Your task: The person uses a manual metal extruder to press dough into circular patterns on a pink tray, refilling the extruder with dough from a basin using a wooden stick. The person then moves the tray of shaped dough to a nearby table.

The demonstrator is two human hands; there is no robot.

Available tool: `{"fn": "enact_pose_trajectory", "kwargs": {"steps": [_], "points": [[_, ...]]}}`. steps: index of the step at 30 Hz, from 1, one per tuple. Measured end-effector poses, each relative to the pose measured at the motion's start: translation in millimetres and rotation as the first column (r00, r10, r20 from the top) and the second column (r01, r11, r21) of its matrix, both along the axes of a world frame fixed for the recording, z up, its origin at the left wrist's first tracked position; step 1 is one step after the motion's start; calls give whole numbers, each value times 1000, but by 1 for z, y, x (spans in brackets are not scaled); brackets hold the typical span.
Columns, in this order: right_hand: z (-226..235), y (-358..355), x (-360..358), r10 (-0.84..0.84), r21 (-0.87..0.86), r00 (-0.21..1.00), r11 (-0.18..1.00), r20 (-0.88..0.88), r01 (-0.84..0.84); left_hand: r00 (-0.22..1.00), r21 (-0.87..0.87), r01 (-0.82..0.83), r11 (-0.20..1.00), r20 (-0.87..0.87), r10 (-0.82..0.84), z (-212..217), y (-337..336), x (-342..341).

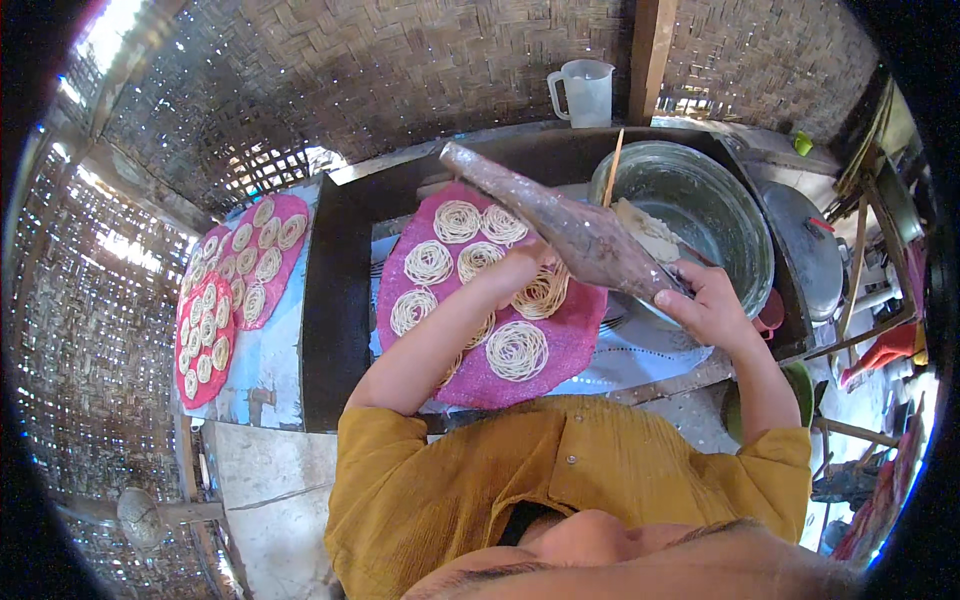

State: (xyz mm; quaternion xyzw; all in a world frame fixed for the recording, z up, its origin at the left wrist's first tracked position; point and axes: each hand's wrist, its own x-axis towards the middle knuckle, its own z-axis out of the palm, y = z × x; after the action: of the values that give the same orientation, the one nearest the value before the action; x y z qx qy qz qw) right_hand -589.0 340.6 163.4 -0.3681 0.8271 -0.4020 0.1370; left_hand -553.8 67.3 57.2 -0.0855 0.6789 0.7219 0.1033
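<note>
A long wooden press (560, 222) lies slanted across the work area, dusted with flour. My left hand (520, 268) holds it from below near its middle, over a round pink mat (570, 345). My right hand (708, 305) grips its near end beside a large metal bowl (745, 235). Several coiled noodle nests (517, 350) sit on the pink mat. The bowl holds pale dough (648, 230) and a thin wooden stick (613, 165).
Two more pink and red mats (205, 385) with several noodle nests lie at the left on a blue sheet. A clear plastic jug (584, 92) stands on the ledge behind. Woven bamboo walls surround the dark table (335, 330). A metal lid (812, 240) and clutter sit at the right.
</note>
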Motion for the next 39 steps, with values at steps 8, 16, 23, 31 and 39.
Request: {"fn": "enact_pose_trajectory", "kwargs": {"steps": [8, 16, 23, 31, 39], "points": [[-6, 5, -10, -131, -69, 987, 988, 98, 138, 943, -928, -97, 359, -201, -265, 18, -8, 37], [4, 0, -2, -117, -126, 983, 983, 139, 134, 943, -935, -314, -166, -287, -167, 54, -16, 61], [8, -51, 30, 3, -297, 942, 949, 335, 102, 619, -423, -617, 664, -781, 79, 108, 25, 26], [125, -72, 17, -251, -350, 486, 928, -837, -123, 423, -488, -873, 14, -770, -477, 152, 53, 24], [142, -50, 83, 249, 23, 357, 847, -901, -531, 659, -776, -477, 412, -627, -415, 159, 58, 64]]}}
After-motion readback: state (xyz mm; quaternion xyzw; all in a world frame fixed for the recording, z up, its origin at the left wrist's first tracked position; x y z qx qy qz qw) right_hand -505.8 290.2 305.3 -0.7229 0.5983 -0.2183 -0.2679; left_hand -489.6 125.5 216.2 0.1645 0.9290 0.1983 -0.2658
